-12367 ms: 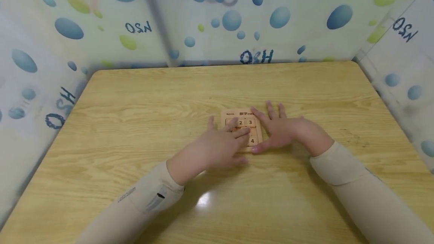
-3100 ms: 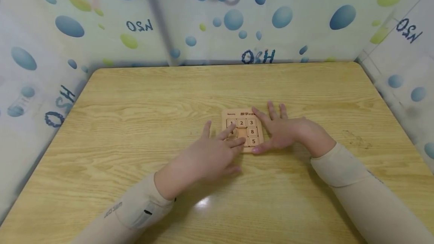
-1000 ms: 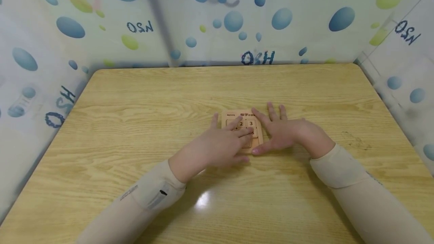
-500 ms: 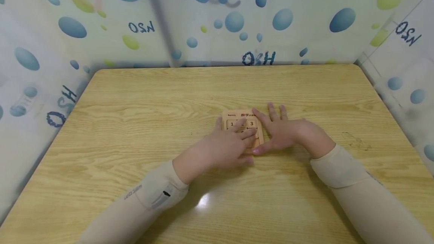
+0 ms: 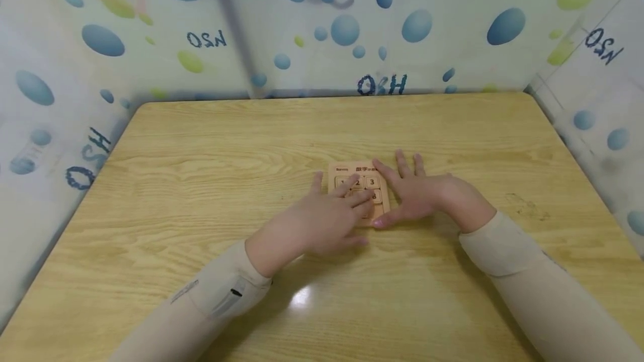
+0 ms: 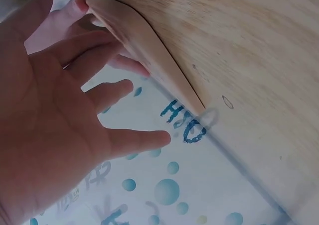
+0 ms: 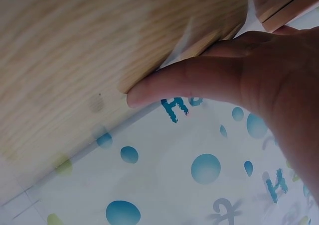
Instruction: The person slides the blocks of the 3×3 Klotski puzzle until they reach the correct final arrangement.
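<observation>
A wooden sliding number puzzle [image 5: 347, 165] lies flat near the table's middle. Tiles 1, 2 and 3 show in its top row, the 1 partly covered; the 8 is below the 3. The lower right slot looks bare. My left hand [image 5: 322, 219] is over the puzzle with spread, fairly straight fingers, its middle fingertips at the tiles and covering several. Whether they touch is unclear. At the right side, my right hand [image 5: 420, 194] rests with index finger and thumb against the upper and lower right corners, other fingers extended on the table. The left wrist view shows the puzzle's edge [image 6: 164, 60].
The wood-grain table [image 5: 226, 144] extends around the puzzle. Its back edge meets a pale wall [image 5: 312, 10] patterned with blue and green drops. Side walls with similar prints stand at left and right. Light sleeves cover both forearms.
Earlier a 4, then a 5, sat in the lower right slot, which now looks bare. My left hand shifted slightly right, then back left. The right hand keeps its place.
</observation>
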